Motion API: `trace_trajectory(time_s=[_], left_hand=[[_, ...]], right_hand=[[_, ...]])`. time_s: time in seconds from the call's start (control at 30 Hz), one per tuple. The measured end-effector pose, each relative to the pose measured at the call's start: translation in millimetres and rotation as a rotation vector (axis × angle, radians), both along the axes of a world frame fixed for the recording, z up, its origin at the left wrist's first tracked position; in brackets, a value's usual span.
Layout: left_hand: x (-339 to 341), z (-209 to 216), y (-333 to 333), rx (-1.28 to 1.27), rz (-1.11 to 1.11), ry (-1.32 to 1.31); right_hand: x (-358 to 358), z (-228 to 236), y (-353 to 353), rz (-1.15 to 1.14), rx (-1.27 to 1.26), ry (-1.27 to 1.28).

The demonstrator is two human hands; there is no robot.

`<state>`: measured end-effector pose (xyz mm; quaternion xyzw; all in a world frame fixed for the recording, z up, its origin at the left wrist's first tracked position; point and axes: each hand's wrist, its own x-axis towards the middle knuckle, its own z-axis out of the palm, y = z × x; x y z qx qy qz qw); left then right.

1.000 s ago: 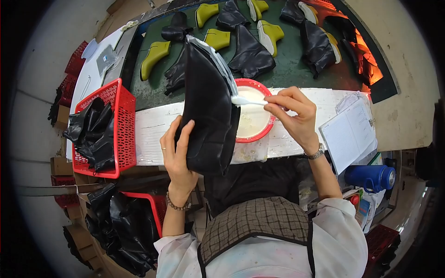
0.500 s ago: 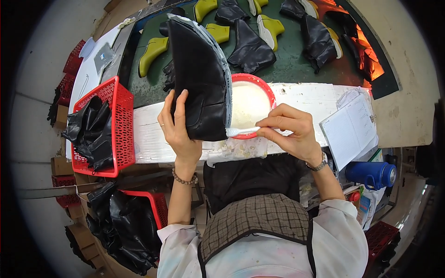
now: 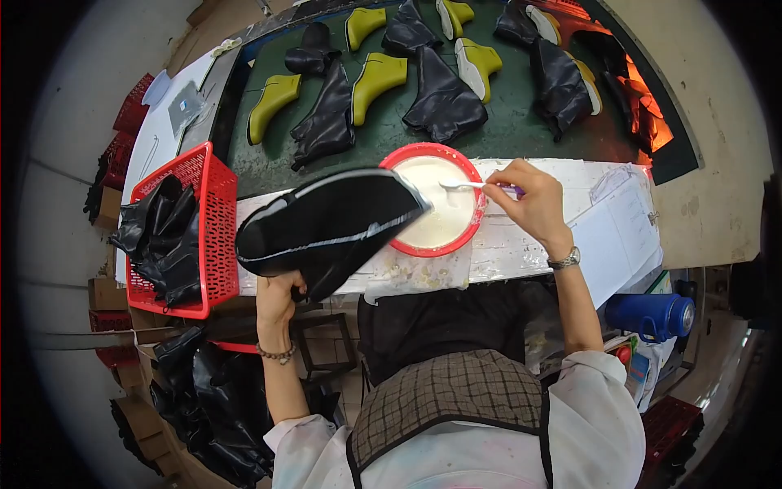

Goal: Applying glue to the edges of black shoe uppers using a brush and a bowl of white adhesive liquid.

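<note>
My left hand (image 3: pixel 278 297) grips a black leather boot upper (image 3: pixel 326 216) from below, its fingers partly hidden under it. The upper lies tilted on its side, with its wide underside facing me and whitish smears along the edge. Its pointed end reaches over the near left rim of a red bowl (image 3: pixel 423 148). Inside the bowl is a creamy white liquid (image 3: pixel 436 228). Between the thumb and fingers of my right hand (image 3: pixel 529 200) is a white toothbrush (image 3: pixel 466 185) with a purple part on its handle. The brush head is at the liquid.
Behind the white bench (image 3: pixel 513 244), a green belt (image 3: pixel 244 167) carries several black boot uppers (image 3: pixel 444 98) and yellow-green shoe lasts (image 3: pixel 379 81). A red basket (image 3: pixel 213 236) of black uppers stands left. Papers (image 3: pixel 615 236) and a blue flask (image 3: pixel 648 316) are on the right.
My left hand has lowered the upper and turned it from upright onto its side, toward the left. My right hand has moved the toothbrush off the upper's edge and up to the bowl's liquid.
</note>
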<state>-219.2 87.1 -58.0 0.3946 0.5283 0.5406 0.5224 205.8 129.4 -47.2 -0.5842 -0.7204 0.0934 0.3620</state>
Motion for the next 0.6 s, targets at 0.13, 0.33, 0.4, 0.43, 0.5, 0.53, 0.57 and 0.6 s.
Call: trace_trajectory(time_s=[0.13, 0.33, 0.4, 0.43, 0.5, 0.53, 0.57, 0.6], left_hand=[[-8, -6, -11, -0.207, -0.049, -0.115], [-15, -33, -9, -0.146, -0.087, -0.509], [-33, -43, -10, 0.015, -0.279, -0.737], [-35, -42, -9, -0.03, -0.187, -0.693], [-29, -37, -6, -0.003, -0.255, -0.756], [-24, -34, -6, 0.017, -0.328, -0.817], [-15, -24, -9, -0.081, -0.221, -0.78], [-8, -23, -10, -0.086, -0.224, -0.781]], right_hand=[[-14, 26, 8, 0.296, 0.025, 0.389], [-35, 37, 15, 0.439, 0.068, 0.506], [-27, 32, 11, 0.397, 0.094, 0.395], [-22, 26, 5, 0.365, 0.054, 0.393], [-16, 20, -2, 0.355, 0.065, 0.391], [-14, 18, -5, 0.336, 0.073, 0.391], [-16, 18, -7, 0.297, 0.0, 0.431], [-19, 21, -6, 0.292, -0.003, 0.431]])
